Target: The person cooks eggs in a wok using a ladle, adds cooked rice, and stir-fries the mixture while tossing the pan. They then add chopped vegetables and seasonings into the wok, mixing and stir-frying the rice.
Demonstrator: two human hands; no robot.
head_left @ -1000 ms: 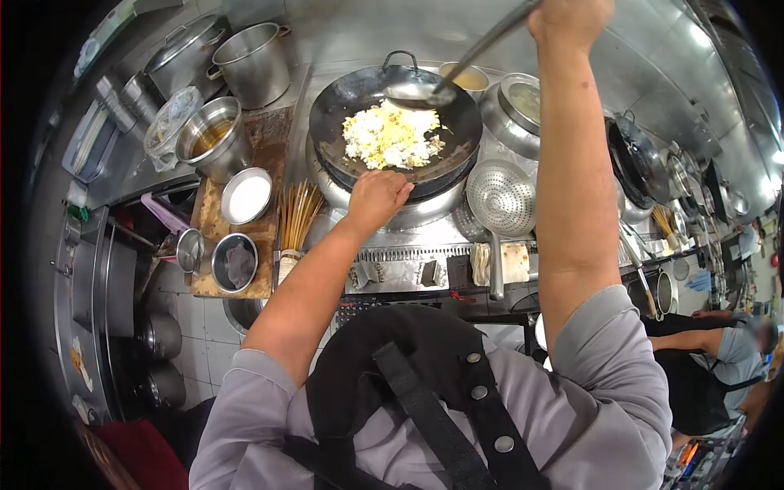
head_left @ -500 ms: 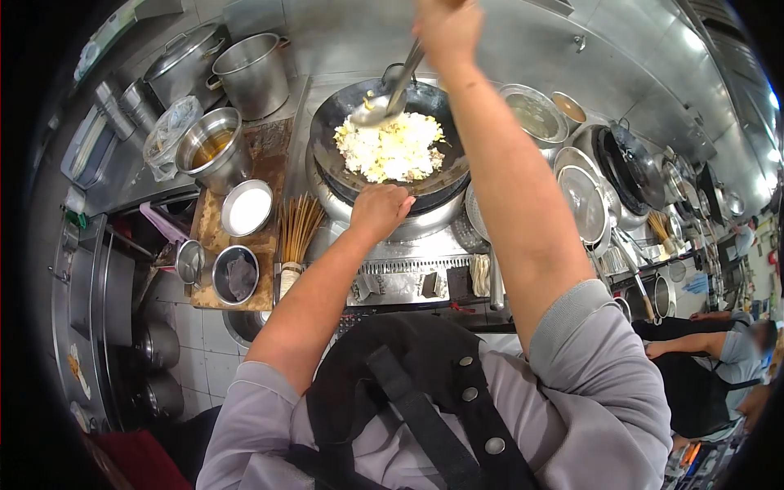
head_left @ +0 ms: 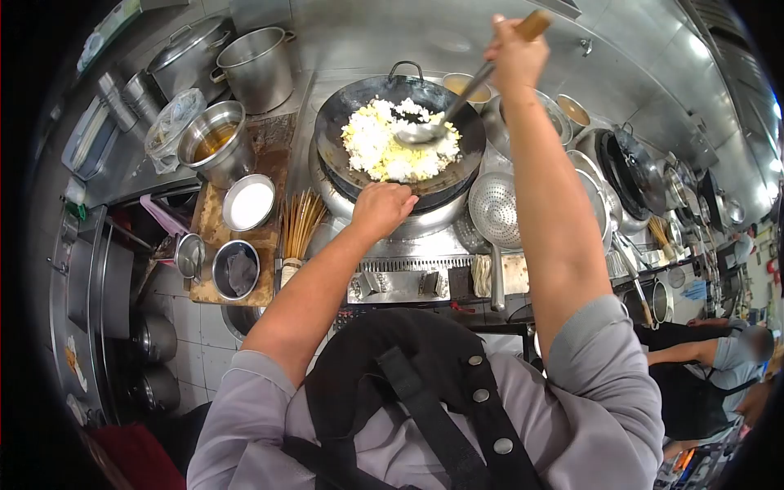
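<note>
In what looks like the stirring step, the right hand grips the ladle over the rice and egg inside the wok, whose near edge the left hand clasps, fingertips hidden; the next stroke would likely need the wok steady.

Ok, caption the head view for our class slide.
Right hand holding a wooden-handled metal ladle in a round black metal wok of white-yellow food, left hand at its near side.

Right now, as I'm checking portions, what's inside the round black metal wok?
White and yellow grainy food and the bowl of a silver metal ladle. The part of the wok they cover cannot be seen.
</note>
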